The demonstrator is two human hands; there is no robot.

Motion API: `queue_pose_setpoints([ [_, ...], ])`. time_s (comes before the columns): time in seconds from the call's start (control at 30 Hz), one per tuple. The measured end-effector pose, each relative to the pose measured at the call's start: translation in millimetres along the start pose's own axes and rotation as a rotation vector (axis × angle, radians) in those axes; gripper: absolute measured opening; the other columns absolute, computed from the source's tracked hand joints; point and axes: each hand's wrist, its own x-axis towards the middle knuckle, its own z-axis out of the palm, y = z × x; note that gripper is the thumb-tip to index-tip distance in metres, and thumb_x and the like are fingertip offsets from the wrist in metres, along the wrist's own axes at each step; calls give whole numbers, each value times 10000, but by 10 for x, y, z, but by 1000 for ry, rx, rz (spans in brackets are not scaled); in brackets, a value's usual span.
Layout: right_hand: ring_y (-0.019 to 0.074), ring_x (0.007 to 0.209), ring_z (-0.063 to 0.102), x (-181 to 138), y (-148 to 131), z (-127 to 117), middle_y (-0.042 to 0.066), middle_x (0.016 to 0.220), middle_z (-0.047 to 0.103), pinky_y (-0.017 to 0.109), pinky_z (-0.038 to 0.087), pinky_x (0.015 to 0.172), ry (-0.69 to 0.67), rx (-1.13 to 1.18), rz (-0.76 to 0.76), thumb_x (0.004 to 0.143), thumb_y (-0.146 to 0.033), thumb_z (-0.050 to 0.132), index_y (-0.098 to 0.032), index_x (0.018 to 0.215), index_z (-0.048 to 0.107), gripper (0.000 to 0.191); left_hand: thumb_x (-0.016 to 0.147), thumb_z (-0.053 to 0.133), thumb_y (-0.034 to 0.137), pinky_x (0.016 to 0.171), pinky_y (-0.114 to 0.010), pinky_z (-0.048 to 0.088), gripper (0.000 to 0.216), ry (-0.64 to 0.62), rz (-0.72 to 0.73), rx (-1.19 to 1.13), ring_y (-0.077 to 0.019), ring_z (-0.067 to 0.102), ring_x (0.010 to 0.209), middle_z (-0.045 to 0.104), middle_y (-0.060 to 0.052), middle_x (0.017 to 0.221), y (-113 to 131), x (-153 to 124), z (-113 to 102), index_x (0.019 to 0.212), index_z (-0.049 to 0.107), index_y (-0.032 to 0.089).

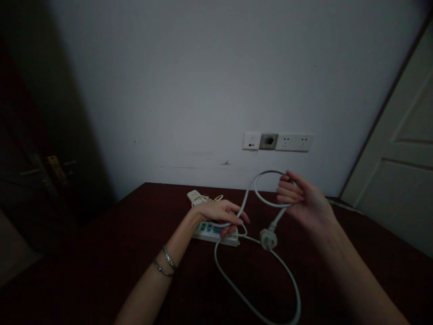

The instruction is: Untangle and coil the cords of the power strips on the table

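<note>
A white power strip with blue sockets lies on the dark red table. Its thick white cable loops across the table toward me and back up. My left hand rests over the strip, fingers pinched on the cable. My right hand is raised above the table, fingers curled round a coil of the same cable. The white plug dangles just below that hand.
A second small white plug or adapter with thin cord lies behind the strip. Wall sockets sit on the grey wall above the table's far edge. A dark door with a brass handle is left; a white door is right.
</note>
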Motion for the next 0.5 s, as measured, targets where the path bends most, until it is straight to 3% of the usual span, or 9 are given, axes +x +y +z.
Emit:
queue_pose_setpoints([
  [0.07,26,337,284,-31,-140,-38,-97,427,268,121,265,331,37,57,-85,874,-145,406,-163,700,436,177,745,633,372,449,-217,392,389,-48,-26,108,-88,498,421,563,25,564,12,-15,0,1066,579,160],
  [0.1,30,354,318,-34,-194,-63,-90,442,292,124,299,344,58,71,-127,865,-126,402,-167,702,427,171,753,622,349,462,-223,398,364,-11,-26,184,-88,495,429,564,25,574,32,-16,12,1061,578,160],
  [0.23,44,432,430,64,-261,-187,-57,521,390,154,425,429,182,4,-270,829,-85,419,-164,740,459,125,775,544,200,671,-300,449,199,362,9,809,-144,583,663,624,-19,739,176,-19,159,963,605,174],
  [0.33,56,477,499,197,-154,-263,-27,559,478,164,486,480,280,-129,-271,826,-95,454,-148,796,530,97,799,449,143,742,-349,436,219,481,6,1266,-196,591,806,632,-56,853,284,-46,349,926,623,185],
  [0.4,90,592,587,267,-30,-279,23,652,579,190,536,572,292,-254,-255,804,-93,498,-140,806,572,87,799,441,131,707,-333,442,249,502,20,1415,-201,584,806,605,-78,910,336,-61,475,962,622,182],
  [0.5,141,737,640,306,184,-255,88,786,651,229,551,701,219,-436,-168,767,-99,562,-118,789,616,61,795,464,128,735,-339,442,257,558,161,1507,-219,549,890,542,-88,979,397,-57,609,989,617,197],
])
